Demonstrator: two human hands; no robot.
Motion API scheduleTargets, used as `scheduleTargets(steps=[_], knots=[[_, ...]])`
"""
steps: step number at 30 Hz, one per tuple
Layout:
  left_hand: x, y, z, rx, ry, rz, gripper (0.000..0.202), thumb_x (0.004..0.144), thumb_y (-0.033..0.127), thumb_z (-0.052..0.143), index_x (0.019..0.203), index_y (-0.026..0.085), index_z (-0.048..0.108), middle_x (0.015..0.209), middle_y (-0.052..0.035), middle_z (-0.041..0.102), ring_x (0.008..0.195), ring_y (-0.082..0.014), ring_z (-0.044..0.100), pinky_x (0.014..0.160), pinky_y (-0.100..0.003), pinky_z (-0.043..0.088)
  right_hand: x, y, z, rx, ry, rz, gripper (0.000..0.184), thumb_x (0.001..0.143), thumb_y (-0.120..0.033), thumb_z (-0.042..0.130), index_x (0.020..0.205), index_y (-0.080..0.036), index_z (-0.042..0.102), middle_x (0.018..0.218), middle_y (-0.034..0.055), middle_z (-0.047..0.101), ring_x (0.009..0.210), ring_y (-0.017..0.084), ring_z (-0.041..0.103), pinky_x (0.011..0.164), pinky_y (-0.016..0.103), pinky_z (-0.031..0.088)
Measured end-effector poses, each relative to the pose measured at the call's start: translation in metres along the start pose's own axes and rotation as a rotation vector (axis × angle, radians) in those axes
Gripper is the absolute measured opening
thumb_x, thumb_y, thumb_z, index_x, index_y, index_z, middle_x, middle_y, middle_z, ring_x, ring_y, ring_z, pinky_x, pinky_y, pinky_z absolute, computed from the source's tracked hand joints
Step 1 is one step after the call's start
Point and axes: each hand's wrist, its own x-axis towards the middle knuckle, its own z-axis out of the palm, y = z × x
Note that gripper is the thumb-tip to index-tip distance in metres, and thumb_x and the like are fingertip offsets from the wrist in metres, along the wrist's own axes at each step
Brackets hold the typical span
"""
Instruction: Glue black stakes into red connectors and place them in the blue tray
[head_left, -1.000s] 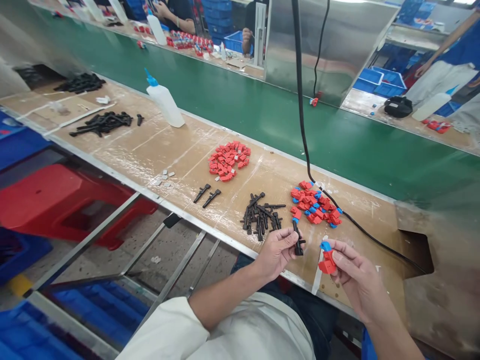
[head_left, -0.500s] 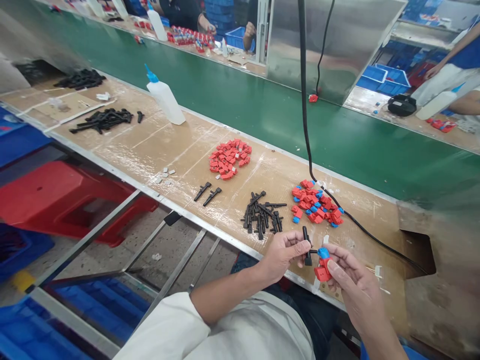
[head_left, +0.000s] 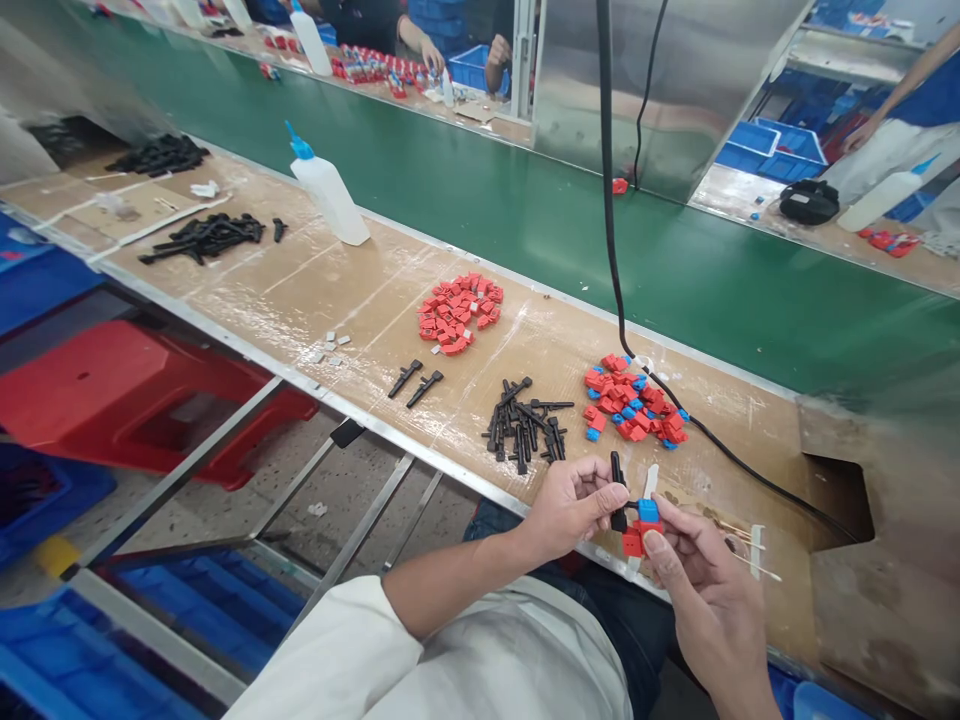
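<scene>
In my left hand (head_left: 574, 505) is a black toy gun-shaped piece (head_left: 617, 490), pinched between thumb and fingers and held nearly upright. My right hand (head_left: 701, 575) grips a small red and blue plastic toy part (head_left: 643, 525). The black piece's side peg meets the blue end of that part; how deep it sits I cannot tell. Just beyond my left hand lies a heap of similar black pieces (head_left: 525, 420). Past my hands is a pile of red and blue parts (head_left: 634, 400). Two more black pieces (head_left: 415, 382) lie apart to the left.
Red parts (head_left: 459, 312) are heaped mid-table. A white bottle with blue nozzle (head_left: 330, 195) stands near the green belt (head_left: 465, 190). A black cable (head_left: 611, 200) hangs down and runs across the table. Cotton swabs (head_left: 750, 545) lie at right. Co-workers' hands (head_left: 431, 55) show across the belt.
My right hand has turned the red and blue part and brought it closer to the black piece. The left hand has shifted slightly right. A co-worker's hand across the belt has moved.
</scene>
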Motion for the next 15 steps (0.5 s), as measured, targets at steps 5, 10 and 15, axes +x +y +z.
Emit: scheduleTargets(steps=[5, 10, 15], knots=[[-0.002, 0.006, -0.001, 0.075, -0.029, 0.046, 0.061, 0.068, 0.073, 0.076, 0.070, 0.020, 0.047, 0.046, 0.0075, 0.051, 0.032, -0.0039, 0.037, 0.035, -0.017, 0.029, -0.008, 0.001, 0.006, -0.088, 0.030, -0.154, 0.025, 0.095, -0.036, 0.068, 0.116, -0.022, 0.073, 0.085, 0.0037, 0.063, 0.065, 0.014, 0.061, 0.051, 0.023, 0.053], [-0.006, 0.009, -0.003, 0.100, -0.065, 0.048, 0.059, 0.071, 0.072, 0.075, 0.072, 0.019, 0.048, 0.047, 0.0068, 0.052, 0.032, -0.0050, 0.039, 0.034, -0.018, 0.031, -0.015, 0.006, 0.010, -0.100, 0.039, -0.180, 0.025, 0.096, -0.031, 0.066, 0.119, -0.021, 0.071, 0.084, 0.0038, 0.062, 0.061, 0.014, 0.059, 0.046, 0.023, 0.052], [-0.007, 0.010, -0.003, 0.118, -0.092, 0.060, 0.057, 0.074, 0.072, 0.072, 0.074, 0.020, 0.048, 0.048, 0.0070, 0.051, 0.033, -0.0062, 0.040, 0.034, -0.018, 0.032, -0.021, 0.011, 0.018, -0.055, 0.104, -0.209, 0.026, 0.097, -0.031, 0.066, 0.121, -0.022, 0.070, 0.092, 0.0066, 0.064, 0.067, 0.015, 0.062, 0.047, 0.023, 0.053]])
